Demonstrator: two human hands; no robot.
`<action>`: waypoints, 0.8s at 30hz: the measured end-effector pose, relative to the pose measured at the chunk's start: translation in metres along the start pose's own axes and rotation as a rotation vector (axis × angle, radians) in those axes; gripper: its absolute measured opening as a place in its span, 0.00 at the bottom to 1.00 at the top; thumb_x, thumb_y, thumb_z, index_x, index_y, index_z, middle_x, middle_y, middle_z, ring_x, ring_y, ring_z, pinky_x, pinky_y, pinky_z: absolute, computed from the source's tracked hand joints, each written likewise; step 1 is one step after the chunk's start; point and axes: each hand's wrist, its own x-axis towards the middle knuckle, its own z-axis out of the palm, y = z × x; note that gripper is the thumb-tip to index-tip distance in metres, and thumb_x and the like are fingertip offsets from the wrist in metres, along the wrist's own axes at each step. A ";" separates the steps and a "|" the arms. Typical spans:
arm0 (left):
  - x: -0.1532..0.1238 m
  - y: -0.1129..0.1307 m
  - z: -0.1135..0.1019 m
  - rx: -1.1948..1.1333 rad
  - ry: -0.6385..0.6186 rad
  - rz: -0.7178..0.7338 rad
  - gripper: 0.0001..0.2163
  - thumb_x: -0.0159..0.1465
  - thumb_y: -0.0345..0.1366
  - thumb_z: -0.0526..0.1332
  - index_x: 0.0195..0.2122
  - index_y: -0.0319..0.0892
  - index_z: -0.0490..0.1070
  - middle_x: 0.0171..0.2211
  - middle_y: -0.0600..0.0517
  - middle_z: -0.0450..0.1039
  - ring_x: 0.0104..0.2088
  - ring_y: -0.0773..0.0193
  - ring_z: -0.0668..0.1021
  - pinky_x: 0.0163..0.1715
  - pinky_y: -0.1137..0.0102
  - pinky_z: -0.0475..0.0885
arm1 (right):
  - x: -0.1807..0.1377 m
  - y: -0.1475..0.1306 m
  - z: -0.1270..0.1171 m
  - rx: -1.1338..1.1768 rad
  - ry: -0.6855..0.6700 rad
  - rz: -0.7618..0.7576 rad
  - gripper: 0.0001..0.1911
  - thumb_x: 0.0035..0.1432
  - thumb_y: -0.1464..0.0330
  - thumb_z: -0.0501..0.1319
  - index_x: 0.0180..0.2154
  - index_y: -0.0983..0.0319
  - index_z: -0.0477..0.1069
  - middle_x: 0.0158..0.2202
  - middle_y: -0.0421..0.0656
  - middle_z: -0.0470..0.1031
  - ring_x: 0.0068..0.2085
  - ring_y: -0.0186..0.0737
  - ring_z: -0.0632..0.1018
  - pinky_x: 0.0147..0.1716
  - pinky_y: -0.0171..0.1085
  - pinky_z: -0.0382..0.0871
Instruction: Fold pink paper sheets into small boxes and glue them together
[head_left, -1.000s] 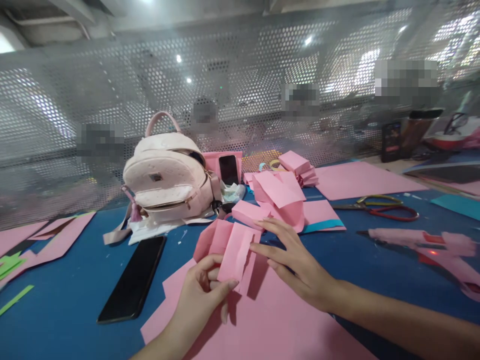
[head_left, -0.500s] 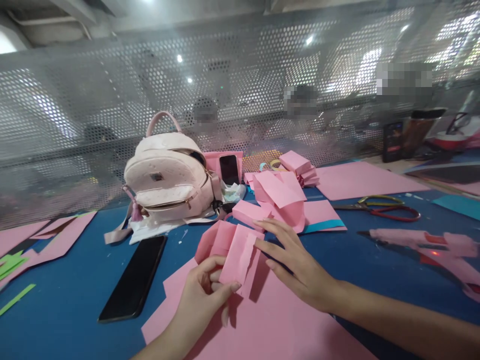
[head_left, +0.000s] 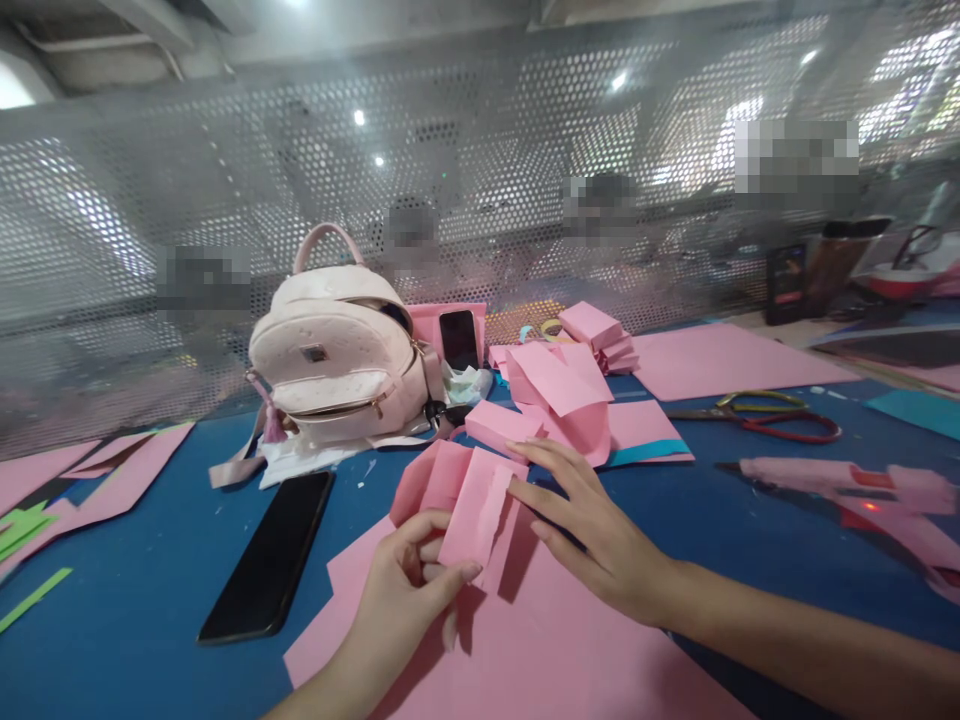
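Observation:
A folded piece of pink paper (head_left: 476,510), with one uneven edge, is pinched at its lower end between the thumb and fingers of my left hand (head_left: 409,585). My right hand (head_left: 600,535) has its fingers stretched out and apart, the index fingertip against the paper's right edge. Just behind the fingertips lies a small folded pink paper box (head_left: 501,428). Under both hands spreads a large pink sheet (head_left: 570,660). More folded pink paper (head_left: 439,480) shows behind my left hand; whether it joins the held piece I cannot tell.
A black phone (head_left: 268,555) lies left, before a pale pink backpack (head_left: 337,340). On the right are scissors (head_left: 787,415) and a pink glue gun (head_left: 862,490) with a lit red light. Stacked pink paper boxes (head_left: 596,335) stand near the perforated metal screen (head_left: 487,130).
Almost nothing differs. Both hands and the folded pink paper keep the same position, and the view has shifted only very slightly.

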 end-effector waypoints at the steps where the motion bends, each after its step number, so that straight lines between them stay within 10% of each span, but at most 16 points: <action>1: 0.000 0.001 0.000 0.005 0.002 0.003 0.16 0.57 0.44 0.71 0.37 0.39 0.71 0.19 0.55 0.75 0.09 0.71 0.71 0.11 0.79 0.65 | 0.000 0.000 0.000 -0.004 0.000 0.004 0.23 0.67 0.72 0.52 0.62 0.55 0.60 0.67 0.49 0.54 0.68 0.47 0.55 0.64 0.52 0.58; 24: -0.002 0.007 0.006 0.063 0.320 0.121 0.11 0.44 0.30 0.69 0.32 0.40 0.80 0.32 0.45 0.83 0.33 0.52 0.83 0.32 0.67 0.79 | -0.004 -0.016 -0.010 -0.152 0.110 -0.346 0.30 0.55 0.79 0.56 0.56 0.50 0.69 0.65 0.42 0.55 0.66 0.45 0.55 0.63 0.44 0.55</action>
